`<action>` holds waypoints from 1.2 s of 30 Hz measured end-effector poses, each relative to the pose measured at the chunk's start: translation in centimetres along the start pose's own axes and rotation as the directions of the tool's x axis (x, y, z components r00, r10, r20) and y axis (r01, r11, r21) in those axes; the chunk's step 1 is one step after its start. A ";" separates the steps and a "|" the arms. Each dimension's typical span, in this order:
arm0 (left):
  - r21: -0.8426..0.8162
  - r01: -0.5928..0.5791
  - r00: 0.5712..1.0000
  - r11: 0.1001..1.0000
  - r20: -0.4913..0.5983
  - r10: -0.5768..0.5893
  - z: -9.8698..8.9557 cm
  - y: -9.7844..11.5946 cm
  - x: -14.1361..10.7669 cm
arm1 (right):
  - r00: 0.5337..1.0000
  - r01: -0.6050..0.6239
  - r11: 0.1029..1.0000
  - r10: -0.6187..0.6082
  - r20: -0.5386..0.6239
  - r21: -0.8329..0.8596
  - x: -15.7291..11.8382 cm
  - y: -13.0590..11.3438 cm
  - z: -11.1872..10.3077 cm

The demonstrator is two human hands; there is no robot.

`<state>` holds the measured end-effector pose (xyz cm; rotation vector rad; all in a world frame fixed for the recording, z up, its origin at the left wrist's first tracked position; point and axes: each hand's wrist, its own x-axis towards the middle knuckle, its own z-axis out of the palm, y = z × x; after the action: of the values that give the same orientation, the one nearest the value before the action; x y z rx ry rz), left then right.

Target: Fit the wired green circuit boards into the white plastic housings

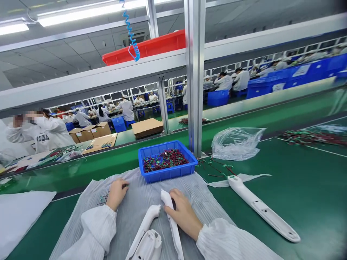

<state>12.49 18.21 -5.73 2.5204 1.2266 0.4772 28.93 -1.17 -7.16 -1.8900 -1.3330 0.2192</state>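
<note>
My right hand [186,213] is wrapped round a long white plastic housing piece [174,233], thumb on one side and fingers on the other. My left hand [117,194] is curled above the sheet, thumb and fingers closed together. Something small and dark greenish shows at its fingertips, too small to name. A few thin wired parts [103,198] lie beside that hand's wrist. Between my forearms rest more white housing pieces [143,231], partly cut off by the lower edge. Under everything spreads a translucent plastic sheet [130,216].
Ahead stands a blue bin [168,175] with many small red-and-green wired parts. A white housing [264,209] lies to the right, near a crumpled clear bag [235,144]. A metal post [195,90] rises behind the bin. Co-workers sit beyond the green conveyor.
</note>
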 end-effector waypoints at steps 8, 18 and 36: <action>-0.188 -0.042 0.995 0.981 -0.101 0.023 -2.5 0.9 -0.5 | 1.000 0.025 0.975 -0.026 0.002 0.222 0.1 0.1 -2.0; -0.758 -0.056 0.997 0.650 -0.075 -0.002 -9.5 8.0 -5.8 | 0.999 0.042 0.628 -0.015 -0.042 0.777 1.6 -5.3 -3.2; -0.935 0.235 0.971 0.264 0.236 -0.029 -9.3 10.2 -8.1 | 0.791 0.611 0.767 -0.579 -0.198 0.197 -0.7 -5.4 -2.4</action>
<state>11.03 6.86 5.38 1.2989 0.6652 0.6696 26.06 -2.26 -2.01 -1.1658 -1.6599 -0.0603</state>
